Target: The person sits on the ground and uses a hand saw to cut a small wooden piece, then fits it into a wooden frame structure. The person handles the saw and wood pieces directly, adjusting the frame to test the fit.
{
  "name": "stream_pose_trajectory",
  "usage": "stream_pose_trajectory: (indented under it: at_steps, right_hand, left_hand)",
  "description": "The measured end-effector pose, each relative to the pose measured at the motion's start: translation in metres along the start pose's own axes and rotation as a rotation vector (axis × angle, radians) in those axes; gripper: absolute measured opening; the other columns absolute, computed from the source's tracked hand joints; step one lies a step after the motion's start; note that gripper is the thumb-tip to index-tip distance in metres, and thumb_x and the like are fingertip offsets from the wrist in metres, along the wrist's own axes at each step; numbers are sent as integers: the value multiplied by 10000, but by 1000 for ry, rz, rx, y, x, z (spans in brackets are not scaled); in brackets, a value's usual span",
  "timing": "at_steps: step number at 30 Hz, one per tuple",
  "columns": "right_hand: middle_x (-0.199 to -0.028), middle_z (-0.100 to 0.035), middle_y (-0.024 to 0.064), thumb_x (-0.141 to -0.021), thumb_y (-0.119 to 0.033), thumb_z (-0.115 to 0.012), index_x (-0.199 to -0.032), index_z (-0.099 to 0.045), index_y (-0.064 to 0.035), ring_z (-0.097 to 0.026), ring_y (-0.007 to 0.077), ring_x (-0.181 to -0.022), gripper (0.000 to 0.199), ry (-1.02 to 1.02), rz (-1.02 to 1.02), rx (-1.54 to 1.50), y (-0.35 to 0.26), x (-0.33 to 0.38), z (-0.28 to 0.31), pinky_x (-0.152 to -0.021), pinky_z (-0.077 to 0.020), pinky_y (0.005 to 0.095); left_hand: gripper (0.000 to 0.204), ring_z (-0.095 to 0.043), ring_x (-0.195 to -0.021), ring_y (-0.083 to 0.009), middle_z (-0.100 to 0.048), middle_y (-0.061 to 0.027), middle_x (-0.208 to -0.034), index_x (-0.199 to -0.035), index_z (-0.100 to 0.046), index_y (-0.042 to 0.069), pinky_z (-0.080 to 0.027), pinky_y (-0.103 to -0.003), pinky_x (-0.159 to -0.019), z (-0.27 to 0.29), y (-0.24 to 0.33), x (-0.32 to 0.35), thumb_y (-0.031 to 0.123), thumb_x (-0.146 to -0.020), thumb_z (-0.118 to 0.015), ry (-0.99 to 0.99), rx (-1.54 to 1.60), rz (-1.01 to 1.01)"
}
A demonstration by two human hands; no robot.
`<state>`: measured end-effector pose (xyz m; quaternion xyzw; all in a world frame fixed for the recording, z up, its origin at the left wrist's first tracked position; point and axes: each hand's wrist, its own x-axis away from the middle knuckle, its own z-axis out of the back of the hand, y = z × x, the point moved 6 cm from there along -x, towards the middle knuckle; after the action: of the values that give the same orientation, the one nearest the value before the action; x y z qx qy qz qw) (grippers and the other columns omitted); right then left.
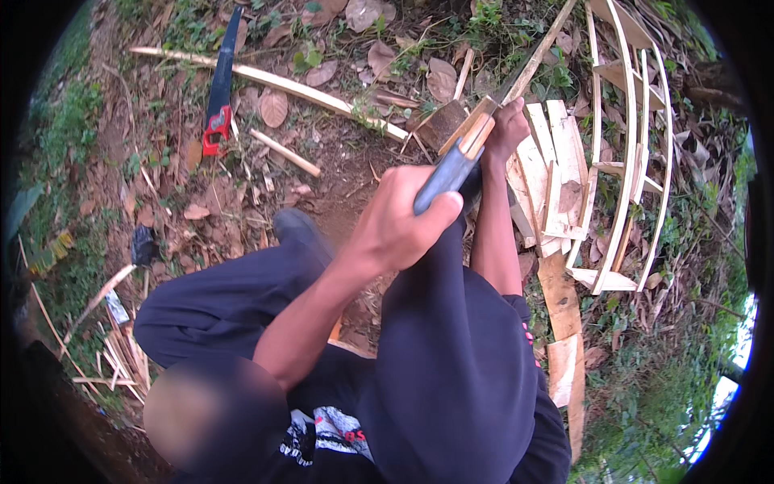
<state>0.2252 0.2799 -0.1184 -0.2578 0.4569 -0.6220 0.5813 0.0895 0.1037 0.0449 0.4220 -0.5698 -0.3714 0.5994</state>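
Observation:
My left hand [401, 214] is closed around the blue-grey handle of a long-bladed knife [448, 179]. Wood shows at the handle's upper end, and its thin dark blade points up and to the right. My right hand [508, 129] is closed, apparently on a narrow wooden strip [542, 58] that runs up beside the blade to the top edge. Where the fingers meet the strip is partly hidden. Just below the blade's base is a wooden block [439, 125]. My raised right knee [451, 347] lies between the forearms.
On the leafy ground at upper left lies a handsaw [218, 105] with a red handle, near a long wooden pole [282, 85] and a short stick [285, 153]. To the right are flat boards [556, 173] and a slatted wooden frame [621, 161]. Thin strips [125, 355] pile up at lower left.

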Motion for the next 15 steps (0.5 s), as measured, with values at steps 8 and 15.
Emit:
stream_pose_trajectory:
  at_steps: [8,15]
  right_hand:
    - [-466,-498,243,-1014,-257,-358,-575,-570,50,-532,357,-395,576,22,21,57,-8,-4,9,-442,-394,492]
    - [-511,-494,261,-1023,-299,-374,-608,-533,68,-551,400,-460,577,57,-27,-38,3,-5,11,-471,-386,497]
  left_hand:
    - [317,-438,-424,-90,-469,-9,-497,-632,-510,26,-318,-254,-421,25,8,89,283,-815,-542,6,124,62]
    - [240,-486,-503,-75,-530,-27,-607,-837,-529,-5,-379,-219,-467,4,5,0,211,-810,-631,-90,260,105]
